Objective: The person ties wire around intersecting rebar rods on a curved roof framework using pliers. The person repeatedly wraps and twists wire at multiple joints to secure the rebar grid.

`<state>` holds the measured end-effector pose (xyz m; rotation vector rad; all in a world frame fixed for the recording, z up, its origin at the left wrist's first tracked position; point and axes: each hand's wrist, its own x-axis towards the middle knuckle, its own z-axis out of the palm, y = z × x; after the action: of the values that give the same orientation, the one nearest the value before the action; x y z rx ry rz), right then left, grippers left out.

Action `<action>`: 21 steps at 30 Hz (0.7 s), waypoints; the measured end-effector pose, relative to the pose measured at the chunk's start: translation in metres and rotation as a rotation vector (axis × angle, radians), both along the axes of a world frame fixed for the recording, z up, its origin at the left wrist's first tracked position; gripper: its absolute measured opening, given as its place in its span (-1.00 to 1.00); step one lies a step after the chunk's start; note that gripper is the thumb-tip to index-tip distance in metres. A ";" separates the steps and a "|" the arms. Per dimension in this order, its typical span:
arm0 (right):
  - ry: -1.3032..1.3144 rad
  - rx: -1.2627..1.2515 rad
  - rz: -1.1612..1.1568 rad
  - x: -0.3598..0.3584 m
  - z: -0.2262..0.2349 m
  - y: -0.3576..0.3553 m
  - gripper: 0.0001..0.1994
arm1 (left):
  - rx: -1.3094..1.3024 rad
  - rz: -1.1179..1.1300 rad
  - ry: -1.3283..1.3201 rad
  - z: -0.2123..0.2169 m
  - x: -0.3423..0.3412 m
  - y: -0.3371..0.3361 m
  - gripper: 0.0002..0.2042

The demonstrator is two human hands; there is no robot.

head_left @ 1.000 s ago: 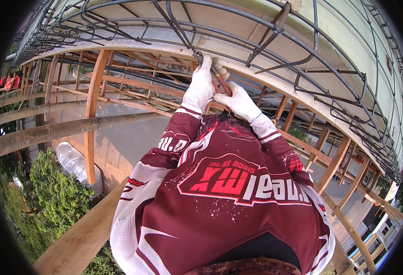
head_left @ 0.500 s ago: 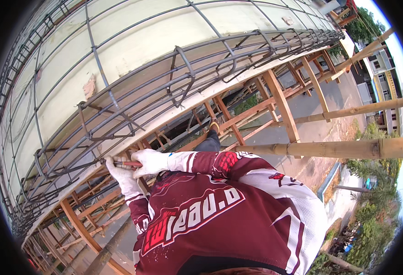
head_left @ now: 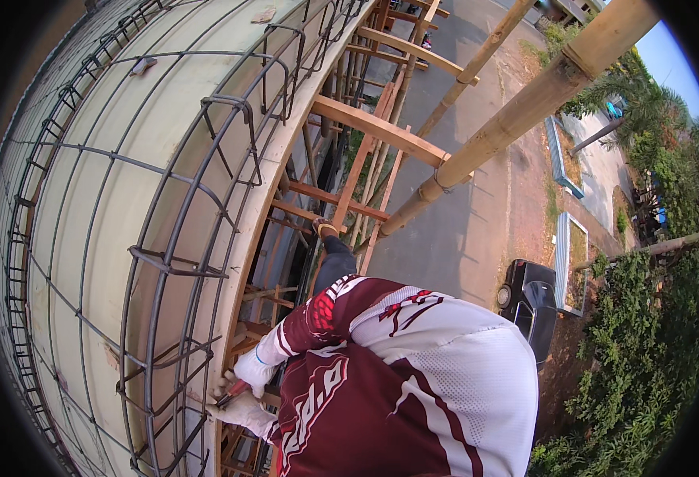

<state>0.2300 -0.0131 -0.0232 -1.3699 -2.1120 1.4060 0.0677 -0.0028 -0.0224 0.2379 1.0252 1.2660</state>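
Both my hands wear white gloves and work close together beside the steel rebar cage (head_left: 157, 274). In my right hand (head_left: 256, 367) is a red-handled tool (head_left: 239, 388), its fingers closed round the handle; the tool's front end is too small to make out. My left hand (head_left: 244, 413) lies just below it, fingers closed near the tool's front end, and what they pinch is hidden. Both hands are at the outer edge of the pale formwork board (head_left: 242, 238), next to the cage's lower bars.
A rebar grid (head_left: 87, 151) covers pale panels on the left. Timber supports (head_left: 381, 131) and a thick bamboo pole (head_left: 516, 119) cross beyond the board. My foot (head_left: 326, 228) rests among the timbers. Far below are a road (head_left: 453, 215), a black vehicle (head_left: 531, 298) and trees (head_left: 628, 366).
My view has turned, so the cage now runs steeply up the left side and more of the road shows. My hands appear lower in view, still together at the tool.
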 end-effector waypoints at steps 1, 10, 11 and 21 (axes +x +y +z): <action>0.102 -0.346 0.039 0.004 0.001 0.003 -0.52 | -0.002 0.049 0.007 0.000 0.002 0.001 -0.61; 0.055 0.047 -0.115 0.006 0.007 -0.019 -0.29 | -0.229 0.149 0.290 0.017 0.022 0.003 -0.56; 0.043 0.089 -0.140 0.005 0.008 -0.021 -0.29 | -0.227 0.079 0.306 0.020 0.025 0.004 -0.53; 0.368 -0.705 0.063 0.016 -0.009 0.009 -0.73 | -0.150 0.254 -0.143 -0.023 0.001 0.016 -0.54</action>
<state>0.2462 -0.0040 -0.0325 -1.1103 -1.4868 2.3534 0.0688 0.0134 -0.0457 -0.1001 1.0438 1.4047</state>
